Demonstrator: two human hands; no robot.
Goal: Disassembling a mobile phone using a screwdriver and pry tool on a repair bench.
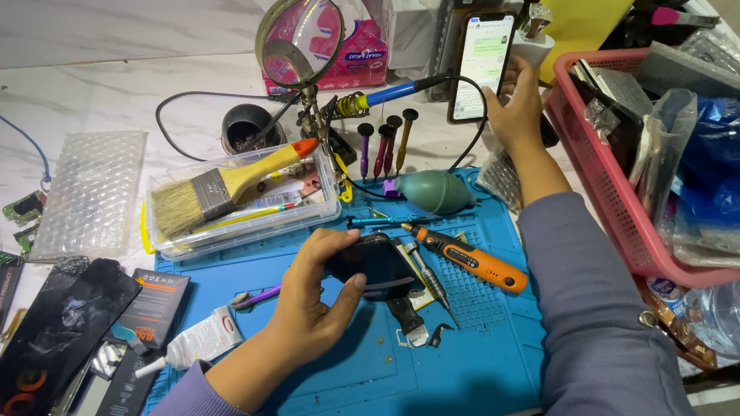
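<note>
White marble-look bench (110, 97), crowded, with a blue repair mat (315, 391) laid across the near middle. At the mat's centre, a dark phone-like device (375, 265), pinched by thumb and fingers of the left hand (308, 312), lifted a little off the mat. Farther back and right, a lit phone (482, 64) propped upright, gripped at its edge by the right hand (518, 110).

Likely step: checking something on the lit screen while keeping the device steady. Next move, by judgement, calls for a freed right hand and a tool from close by.

Just right of the device, one orange electric screwdriver (473, 261). Behind it, one green rubber blower (435, 191). Four precision screwdrivers (386, 140) standing in a row. One paintbrush (217, 190) resting across one clear plastic box (246, 223). One magnifier (300, 36) on a stand, one blue-handled soldering iron (396, 94). Far right, one red basket (620, 213) stuffed with bagged parts. Near left, one white tube (199, 339) and flat dark packages, count unclear.
</note>
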